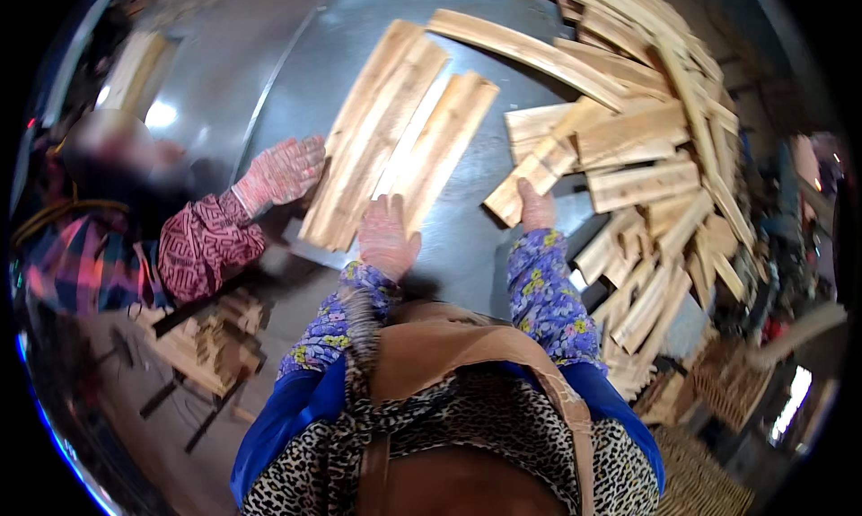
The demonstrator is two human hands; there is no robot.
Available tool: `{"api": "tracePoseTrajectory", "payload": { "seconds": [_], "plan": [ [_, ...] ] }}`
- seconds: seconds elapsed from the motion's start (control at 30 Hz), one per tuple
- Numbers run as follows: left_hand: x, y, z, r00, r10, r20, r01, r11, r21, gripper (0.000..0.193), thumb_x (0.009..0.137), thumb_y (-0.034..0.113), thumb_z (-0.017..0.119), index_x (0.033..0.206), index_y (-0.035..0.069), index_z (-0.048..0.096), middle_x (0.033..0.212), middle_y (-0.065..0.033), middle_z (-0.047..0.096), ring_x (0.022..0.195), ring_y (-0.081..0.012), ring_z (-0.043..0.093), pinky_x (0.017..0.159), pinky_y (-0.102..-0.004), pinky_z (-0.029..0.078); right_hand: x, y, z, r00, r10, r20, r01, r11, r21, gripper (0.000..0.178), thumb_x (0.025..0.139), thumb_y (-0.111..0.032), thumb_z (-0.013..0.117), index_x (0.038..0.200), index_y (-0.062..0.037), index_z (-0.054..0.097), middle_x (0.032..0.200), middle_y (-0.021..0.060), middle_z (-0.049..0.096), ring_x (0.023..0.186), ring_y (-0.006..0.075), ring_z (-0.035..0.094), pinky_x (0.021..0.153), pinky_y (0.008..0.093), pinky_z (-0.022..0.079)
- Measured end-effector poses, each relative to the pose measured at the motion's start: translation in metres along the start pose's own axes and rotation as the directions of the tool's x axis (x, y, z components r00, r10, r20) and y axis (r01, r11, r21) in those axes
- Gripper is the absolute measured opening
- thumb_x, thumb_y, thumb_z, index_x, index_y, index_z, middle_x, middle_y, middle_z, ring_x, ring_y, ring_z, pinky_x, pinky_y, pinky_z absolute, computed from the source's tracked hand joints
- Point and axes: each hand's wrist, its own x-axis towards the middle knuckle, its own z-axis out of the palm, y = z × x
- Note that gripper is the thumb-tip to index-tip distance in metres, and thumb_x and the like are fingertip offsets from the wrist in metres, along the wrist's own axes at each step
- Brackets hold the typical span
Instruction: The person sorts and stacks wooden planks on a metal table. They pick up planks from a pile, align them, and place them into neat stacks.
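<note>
Where the metal bench (296,76) spreads across the upper middle of the frame, a slanting row of boards (388,143) lies flat, pale and side by side. From where I stand, the person's left hand (389,239) rests on the row's lower end, fingers straight and close together, pressing without gripping. Right of centre, the right hand (537,206) seems to hold the lower end of a short board (545,161), thumb over its top face; the other fingers are hidden. A co-worker's gloved hand (280,173) is stretched out flat at the row's left edge; I cannot tell whether it touches. A loose heap of wood (637,130) fills the right of the frame.

The boards look thin, dry and stiff, so each should be light, hardly fragile, and quick to slide on smooth metal; rough edges might splinter. The short board looks best pinched near its end, thumb above and fingers below; the loose row, squared by flat palms along its sides and ends.
</note>
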Motion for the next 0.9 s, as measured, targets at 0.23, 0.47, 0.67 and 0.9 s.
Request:
{"api": "tracePoseTrajectory", "payload": {
  "seconds": [0.23, 0.47, 0.67, 0.9],
  "plan": [
    [0.028, 0.004, -0.032, 0.97, 0.017, 0.243, 0.055, 0.957, -0.284, 0.087, 0.085, 0.043, 0.084, 0.155, 0.002, 0.053, 0.155, -0.0288, 0.055, 0.143, -0.0442, 0.054, 0.118, -0.0536, 0.047, -0.136, -0.023, -0.016, 0.999, 0.045, 0.005, -0.044, 0.988, -0.148, 0.063, 0.104, -0.03, 0.076, 0.152, 0.0055, 0.057, 0.134, 0.0144, 0.074, 0.119, 0.0253, 0.071, 0.106, 0.0392, 0.057],
    [0.048, 0.045, -0.06, 0.922, 0.248, 0.296, 0.016, 0.741, -0.671, 0.084, 0.083, 0.044, 0.084, 0.153, 0.008, 0.056, 0.142, -0.0287, 0.062, 0.137, -0.0448, 0.058, 0.116, -0.048, 0.047, -0.149, -0.056, 0.06, 0.705, 0.512, 0.49, 0.365, 0.33, -0.87, 0.064, 0.1, -0.042, 0.08, 0.148, -0.0047, 0.062, 0.119, 0.0238, 0.08, 0.115, 0.0413, 0.077, 0.098, 0.0495, 0.059],
    [0.028, 0.088, -0.013, 0.988, -0.029, 0.152, 0.046, 0.993, -0.111, 0.105, 0.074, 0.039, 0.092, 0.16, 0.001, 0.044, 0.152, -0.0269, 0.049, 0.132, -0.044, 0.058, 0.11, -0.0518, 0.051, -0.034, -0.186, 0.067, 0.73, -0.041, 0.682, 0.638, 0.401, -0.658, 0.063, 0.097, -0.05, 0.077, 0.142, -0.0054, 0.071, 0.131, 0.0242, 0.075, 0.121, 0.0394, 0.072, 0.107, 0.0477, 0.057],
    [0.039, 0.112, -0.06, 0.905, -0.159, 0.394, 0.221, 0.968, -0.117, 0.107, 0.073, 0.034, 0.09, 0.165, 0.008, 0.041, 0.161, -0.0245, 0.043, 0.13, -0.0441, 0.06, 0.107, -0.053, 0.054, 0.143, -0.193, 0.109, 0.934, -0.146, 0.326, 0.33, 0.008, -0.944, 0.101, 0.09, -0.061, 0.077, 0.17, -0.0126, 0.04, 0.16, 0.0278, 0.054, 0.152, 0.0434, 0.049, 0.124, 0.0551, 0.042]
  ]
}}
